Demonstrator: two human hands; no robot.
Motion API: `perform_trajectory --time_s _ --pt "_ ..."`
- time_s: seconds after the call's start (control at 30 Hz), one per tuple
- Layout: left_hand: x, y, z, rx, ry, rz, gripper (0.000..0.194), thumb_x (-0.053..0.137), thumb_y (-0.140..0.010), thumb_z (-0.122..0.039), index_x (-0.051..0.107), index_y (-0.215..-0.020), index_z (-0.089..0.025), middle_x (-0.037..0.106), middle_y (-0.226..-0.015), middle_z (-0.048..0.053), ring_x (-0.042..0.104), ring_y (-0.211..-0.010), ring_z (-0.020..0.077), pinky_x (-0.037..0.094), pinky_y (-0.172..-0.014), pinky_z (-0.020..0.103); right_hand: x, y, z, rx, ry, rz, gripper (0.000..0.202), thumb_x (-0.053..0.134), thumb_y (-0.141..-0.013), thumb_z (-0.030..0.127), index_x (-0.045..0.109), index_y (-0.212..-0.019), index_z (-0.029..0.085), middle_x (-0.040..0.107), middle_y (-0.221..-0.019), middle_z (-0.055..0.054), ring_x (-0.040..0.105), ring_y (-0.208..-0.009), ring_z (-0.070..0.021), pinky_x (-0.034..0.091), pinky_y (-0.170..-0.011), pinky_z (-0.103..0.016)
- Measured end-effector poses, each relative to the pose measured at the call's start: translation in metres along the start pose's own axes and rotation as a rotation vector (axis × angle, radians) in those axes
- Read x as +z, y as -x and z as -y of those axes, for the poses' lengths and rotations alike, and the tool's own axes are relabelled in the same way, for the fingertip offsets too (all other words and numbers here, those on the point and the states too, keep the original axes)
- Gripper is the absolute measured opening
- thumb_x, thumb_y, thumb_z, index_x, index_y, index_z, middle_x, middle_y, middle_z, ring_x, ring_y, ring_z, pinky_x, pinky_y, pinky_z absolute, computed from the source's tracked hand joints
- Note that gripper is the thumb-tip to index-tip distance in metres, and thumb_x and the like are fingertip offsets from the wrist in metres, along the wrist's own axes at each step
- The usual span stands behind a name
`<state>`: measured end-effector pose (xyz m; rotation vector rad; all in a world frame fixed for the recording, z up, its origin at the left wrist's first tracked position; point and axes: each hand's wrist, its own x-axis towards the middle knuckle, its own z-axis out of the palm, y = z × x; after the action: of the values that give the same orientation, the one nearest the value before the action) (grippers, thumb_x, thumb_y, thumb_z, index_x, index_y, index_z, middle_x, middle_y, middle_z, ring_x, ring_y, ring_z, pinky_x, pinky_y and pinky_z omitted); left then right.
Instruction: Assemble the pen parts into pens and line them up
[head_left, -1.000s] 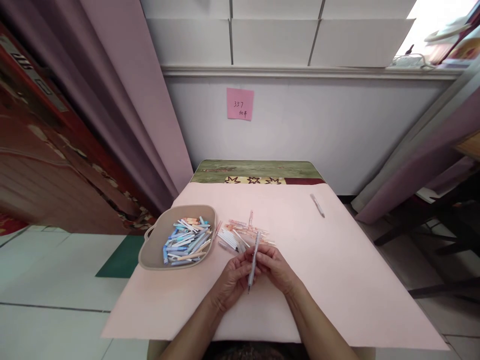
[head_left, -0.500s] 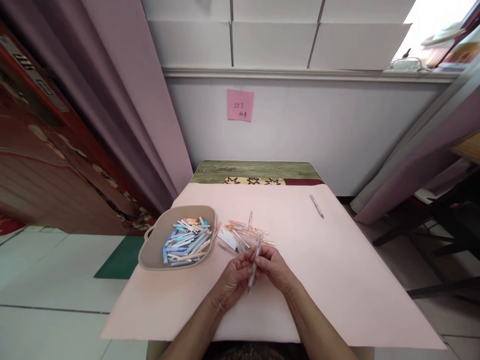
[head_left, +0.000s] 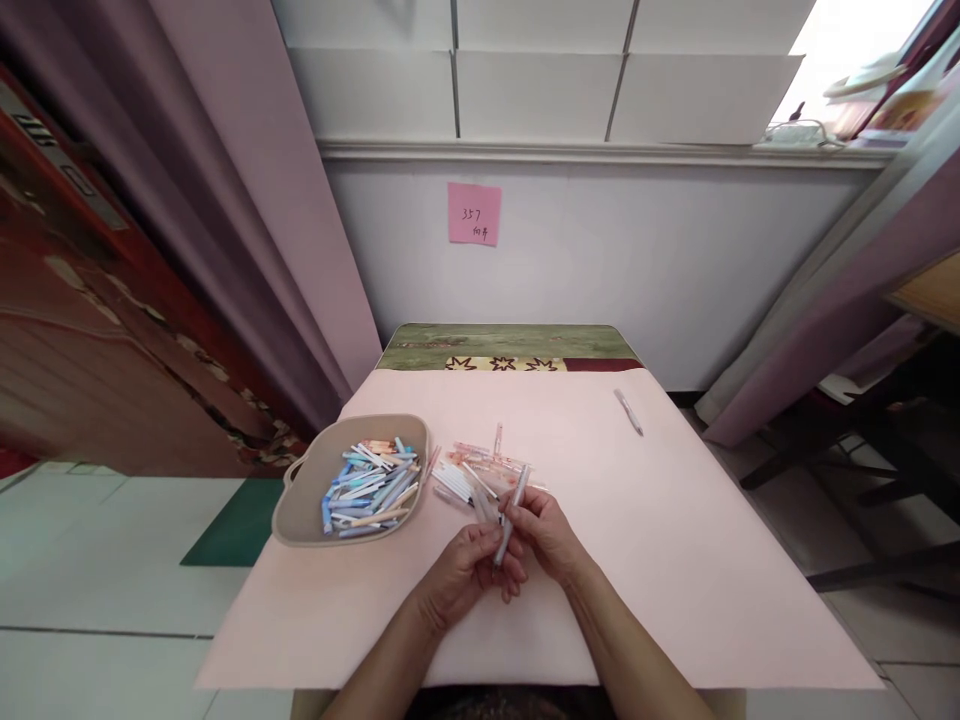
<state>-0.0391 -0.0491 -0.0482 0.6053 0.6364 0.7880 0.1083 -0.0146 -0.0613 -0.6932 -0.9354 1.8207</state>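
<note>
A pale grey, see-through pen point(head_left: 512, 517) slants between my two hands above the front middle of the table. My right hand point(head_left: 549, 532) pinches its barrel between thumb and fingers. Lower down, the thumb and fingers of my left hand point(head_left: 463, 572) close on the pen's bottom end, with some fingertips showing behind it. Just beyond the hands lies a loose pile of pens: white refills or slim pens point(head_left: 453, 484) at the left and pinkish-orange clear pens point(head_left: 486, 459) at the back.
A beige basket point(head_left: 300, 507) with many blue, white and tan pens point(head_left: 373, 487) stands on the table's left. One grey pen point(head_left: 629, 412) lies alone at the back right. Pink paper point(head_left: 675, 560) covers the table, and a pink note point(head_left: 474, 214) is on the wall behind.
The pen has slid a little upward and its tip no longer sticks out below my fingers. My left fingertips have spread beneath it. The whole view has shifted slightly.
</note>
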Motion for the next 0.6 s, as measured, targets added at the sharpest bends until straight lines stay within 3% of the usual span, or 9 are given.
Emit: perform_trajectory --time_s 0.13,0.4,0.5,0.6 --pt "-0.001 0.0 0.0 0.03 0.016 0.0 0.028 0.06 -0.084 -0.034 0.067 -0.079 -0.008 0.071 -0.064 0.013 0.063 -0.049 0.0164 0.046 -0.048 0.025 0.001 0.001 0.005 0.001 0.009 0.045 0.033 0.063 -0.083 0.042 0.068 -0.092 0.01 0.039 -0.044 0.008 0.029 -0.039 -0.0045 0.019 -0.041 -0.018" --pt "0.0 0.0 0.0 0.035 0.0 -0.016 0.022 0.069 -0.077 -0.031 0.067 -0.077 -0.009 0.069 -0.06 0.01 0.06 -0.047 0.0137 0.043 -0.047 0.023 -0.003 0.001 -0.003 0.045 0.029 0.043 0.032 0.074 -0.073 0.042 0.062 -0.08 0.014 0.057 -0.055 0.003 0.044 -0.041 -0.0075 0.028 -0.041 -0.02" --pt "0.001 0.001 0.001 0.083 -0.02 -0.008 0.021 0.076 -0.07 -0.028 0.066 -0.074 -0.01 0.068 -0.056 0.008 0.057 -0.045 0.0125 0.04 -0.045 0.022 -0.004 0.0 -0.006 0.013 0.034 0.006 0.033 0.078 -0.069 0.039 0.054 -0.067 0.016 0.056 -0.055 0.003 0.044 -0.042 -0.007 0.029 -0.041 -0.019" --pt "0.001 0.001 0.0 0.12 0.002 -0.056 0.019 0.075 -0.072 -0.028 0.066 -0.075 -0.011 0.067 -0.057 0.007 0.056 -0.046 0.0115 0.039 -0.046 0.021 -0.002 0.0 -0.006 0.006 0.039 0.007 0.033 0.077 -0.07 0.04 0.053 -0.07 0.017 0.057 -0.056 0.003 0.044 -0.042 -0.0068 0.027 -0.04 -0.018"
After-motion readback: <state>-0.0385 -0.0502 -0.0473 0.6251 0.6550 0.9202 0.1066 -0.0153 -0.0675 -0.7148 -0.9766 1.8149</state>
